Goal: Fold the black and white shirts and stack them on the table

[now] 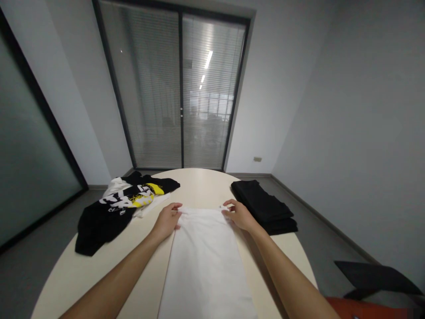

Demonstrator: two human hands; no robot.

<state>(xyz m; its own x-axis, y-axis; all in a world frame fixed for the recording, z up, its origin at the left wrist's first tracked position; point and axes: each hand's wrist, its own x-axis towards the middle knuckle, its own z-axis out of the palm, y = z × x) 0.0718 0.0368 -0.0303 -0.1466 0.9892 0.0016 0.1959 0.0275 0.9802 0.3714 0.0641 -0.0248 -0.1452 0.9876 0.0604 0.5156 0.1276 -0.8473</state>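
Note:
A white garment (204, 261) lies folded into a long strip down the middle of the table, its near end running out of view. At its far left corner, my left hand (168, 221) pinches the cloth edge between thumb and fingers. My right hand (239, 215) is closed on the far right corner in the same way. The far edge runs nearly straight between both hands, with soft wrinkles below it. Whether it is a shirt or another kind of clothing cannot be made out.
Left on the round cream table (199, 188) is a loose heap of clothes, with a black printed shirt (126, 199) on top. Folded black clothes (264, 206) are stacked at the right. A dark chair part (378, 277) stands beyond the table's right edge.

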